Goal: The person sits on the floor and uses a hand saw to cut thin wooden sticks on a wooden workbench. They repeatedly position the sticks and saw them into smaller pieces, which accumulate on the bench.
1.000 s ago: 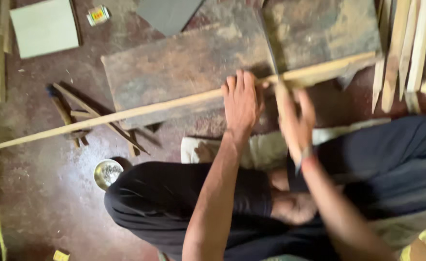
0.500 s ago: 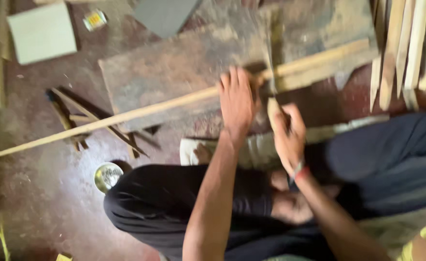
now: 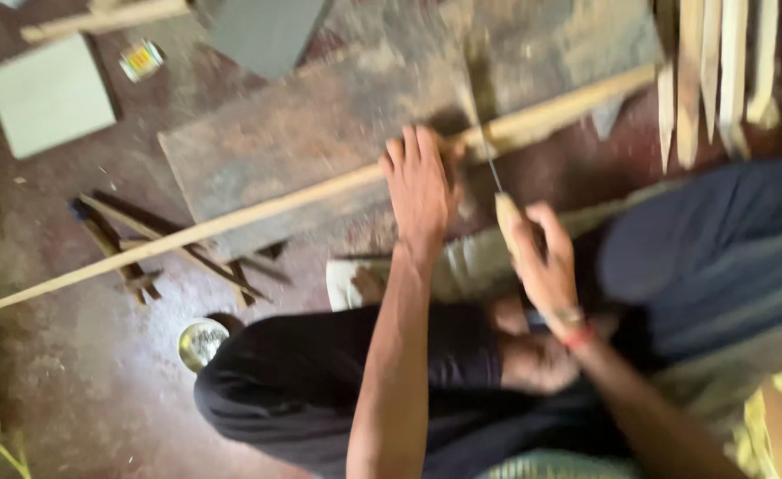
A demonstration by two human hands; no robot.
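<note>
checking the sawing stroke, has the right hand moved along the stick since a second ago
Yes. The right hand on the saw handle has pulled back from the long stick toward the knee; earlier it sat close beside the left hand, which stays pressing the stick.

This is a rough woodworking spot set up on the ground, more a craftsman's floor workshop than a home room. The stained reddish-brown concrete floor [image 3: 72,381] is dusty and littered with dark wood offcuts [image 3: 169,253]. A worn grey-brown wooden plank [image 3: 320,133] serves as the work surface, with a long pale wooden strip [image 3: 231,217] lying across it. A row of pale pointed wooden stakes [image 3: 728,71] lies at the upper right. A small round metal tin [image 3: 200,341] stands on the floor nearby.
</note>
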